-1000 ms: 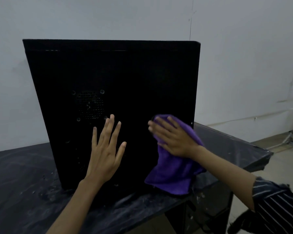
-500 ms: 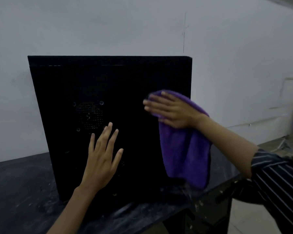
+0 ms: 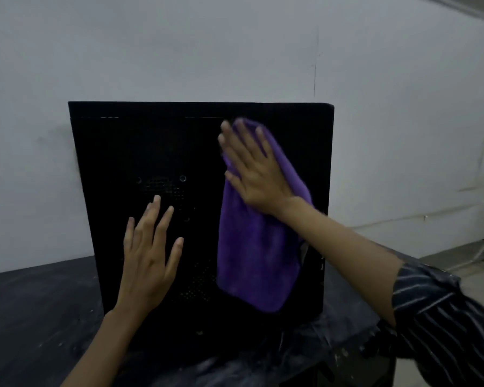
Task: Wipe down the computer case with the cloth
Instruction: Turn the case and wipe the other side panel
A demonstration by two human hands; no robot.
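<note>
On the dark bench (image 3: 34, 317), standing upright against a pale wall (image 3: 235, 46), the black computer case (image 3: 140, 146) fills the middle of the view, its side panel facing the camera. The purple microfibre cloth (image 3: 252, 252) lies flat on that panel at about 2 o'clock from the vent grille (image 3: 162, 188), its lower half hanging loose down toward the bench.

The likely risk: the cloth is only pinned by pressure, so a lighter stroke could let it slide out and drop. A hard push near the top edge might also tip or shove the case back, unless the other hand braces it.

The right hand (image 3: 257, 174) presses the cloth with fingers straight and spread, gripping nothing. The left hand (image 3: 148, 258), at 7 o'clock from the cloth, rests open-palmed on the panel, fingers extended, holding nothing.
</note>
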